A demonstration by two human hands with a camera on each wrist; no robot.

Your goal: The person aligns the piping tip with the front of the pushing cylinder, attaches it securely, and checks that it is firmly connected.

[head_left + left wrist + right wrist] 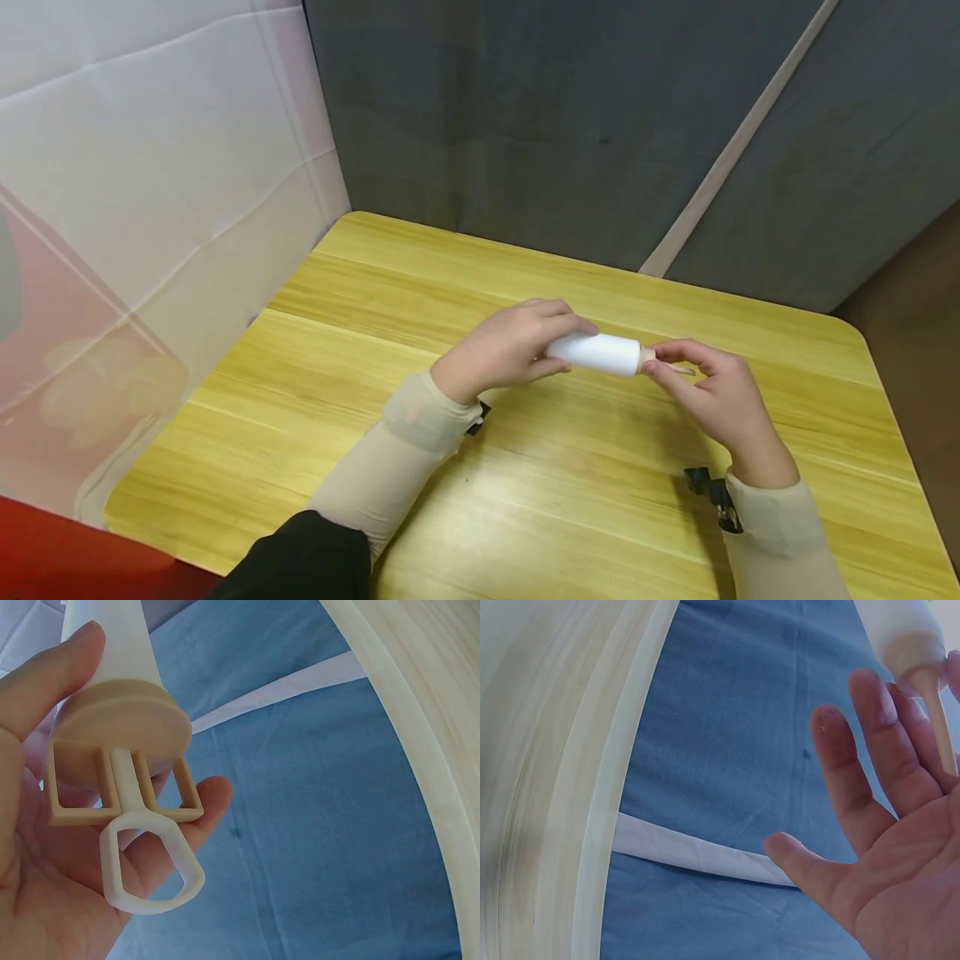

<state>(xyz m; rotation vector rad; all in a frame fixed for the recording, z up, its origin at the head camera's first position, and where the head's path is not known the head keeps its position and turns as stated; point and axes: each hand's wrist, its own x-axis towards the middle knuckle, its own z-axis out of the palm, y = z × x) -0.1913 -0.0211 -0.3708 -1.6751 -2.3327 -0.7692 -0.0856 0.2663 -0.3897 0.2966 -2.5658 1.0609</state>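
Observation:
A white toy syringe (609, 355) lies across between the hands, held above the table. My left hand (517, 343) grips its barrel at the rear, thumb on one side and fingers on the other. In the left wrist view, the rear end shows a tan cap (124, 724) with two square finger loops and a white plunger ring (109, 862) sticking out. My right hand (716, 387) pinches the tan front end between thumb and index finger. Its other fingers are spread out beside the thin nozzle (939, 727) in the right wrist view.
The syringe is over a wood-grain table (525, 500) with rounded corners. A grey-blue curtain (540, 125) with a pale strip (720, 175) hangs behind its far edge. A whitish printed cloth (165, 142) stands along the left, and a brown panel (915, 333) on the right.

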